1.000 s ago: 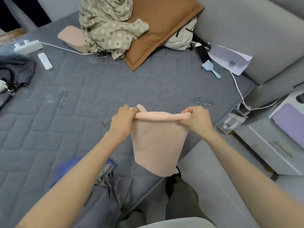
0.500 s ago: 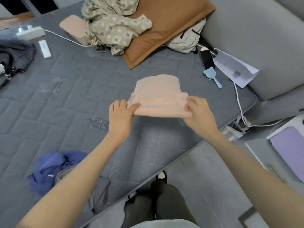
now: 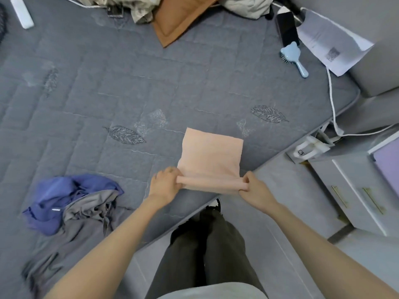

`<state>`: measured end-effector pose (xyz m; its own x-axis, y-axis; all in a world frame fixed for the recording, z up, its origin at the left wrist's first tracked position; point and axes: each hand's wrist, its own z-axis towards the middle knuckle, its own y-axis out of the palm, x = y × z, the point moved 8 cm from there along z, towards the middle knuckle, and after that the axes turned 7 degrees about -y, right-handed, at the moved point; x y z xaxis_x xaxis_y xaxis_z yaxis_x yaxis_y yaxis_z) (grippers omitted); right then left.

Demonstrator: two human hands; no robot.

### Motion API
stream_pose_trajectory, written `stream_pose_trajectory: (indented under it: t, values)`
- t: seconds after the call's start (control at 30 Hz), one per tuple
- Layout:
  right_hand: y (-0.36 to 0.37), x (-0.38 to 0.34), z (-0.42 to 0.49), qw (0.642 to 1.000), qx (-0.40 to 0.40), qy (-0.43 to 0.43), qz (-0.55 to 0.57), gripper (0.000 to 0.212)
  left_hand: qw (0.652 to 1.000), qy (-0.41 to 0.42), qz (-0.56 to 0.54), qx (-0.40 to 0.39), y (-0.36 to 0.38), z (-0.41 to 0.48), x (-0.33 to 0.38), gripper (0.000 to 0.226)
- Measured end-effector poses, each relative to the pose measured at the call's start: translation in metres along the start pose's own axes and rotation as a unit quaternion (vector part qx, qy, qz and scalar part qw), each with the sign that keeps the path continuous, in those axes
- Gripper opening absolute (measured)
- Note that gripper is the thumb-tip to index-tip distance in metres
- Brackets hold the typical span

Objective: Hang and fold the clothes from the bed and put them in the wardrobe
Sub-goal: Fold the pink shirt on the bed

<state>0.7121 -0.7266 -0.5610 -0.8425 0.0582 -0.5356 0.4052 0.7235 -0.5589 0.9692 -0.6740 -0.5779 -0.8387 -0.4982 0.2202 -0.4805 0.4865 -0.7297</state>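
A small peach cloth (image 3: 210,154) lies flat on the grey quilted bed (image 3: 108,93) close to the near edge. Its near end is rolled into a narrow fold. My left hand (image 3: 165,183) grips the left end of that fold. The right end is pinched by my right hand (image 3: 253,186). A crumpled blue garment (image 3: 62,193) and a grey garment (image 3: 86,214) lie in a heap on the bed to the left of my left arm.
A brown pillow (image 3: 179,20), patterned fabric, a blue hairbrush (image 3: 294,58), papers (image 3: 332,42) and a white cable (image 3: 331,100) sit along the far and right side. A white remote (image 3: 21,11) lies far left. White drawers (image 3: 356,195) stand beside the bed on the right.
The cloth hung from both hands a second ago, was swung out over the bed, and now lies flat with its near end folded. My view has tilted downward.
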Motion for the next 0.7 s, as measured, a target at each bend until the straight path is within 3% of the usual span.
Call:
stream_pose_trajectory:
  t: [0.1,0.2,0.27,0.33,0.4,0.47,0.57,0.7]
  values:
    - [-0.019,0.011,0.017,0.987,0.104,0.051,0.110,0.021,0.990,-0.011,-0.139,0.023,-0.017,0.022,0.004,0.021]
    - [-0.039,0.016,0.040,0.947,0.204,0.079,0.234,0.026,0.952,-0.012,-0.301,0.056,-0.036,0.050,0.017,0.024]
    - [-0.050,0.012,0.059,0.944,0.237,0.058,0.220,0.040,0.933,-0.009,-0.343,0.104,-0.047,0.069,0.027,0.033]
    - [-0.053,0.004,0.076,0.968,0.225,0.024,0.108,0.056,0.920,-0.010,-0.360,0.155,-0.055,0.083,0.035,0.047]
    - [-0.039,-0.002,0.091,0.986,0.166,0.004,-0.019,0.063,0.937,0.019,-0.301,0.175,-0.048,0.093,0.048,0.053]
    - [-0.020,-0.007,0.106,0.989,0.113,-0.020,-0.097,0.063,0.976,0.049,-0.164,0.138,-0.022,0.101,0.066,0.054]
    - [0.008,-0.014,0.132,0.987,0.068,-0.049,-0.135,0.060,0.995,0.064,-0.049,0.053,0.027,0.113,0.083,0.052]
    - [0.034,0.017,0.160,0.990,0.021,0.002,-0.143,0.060,0.999,0.023,0.014,0.034,0.068,0.135,0.078,0.053]
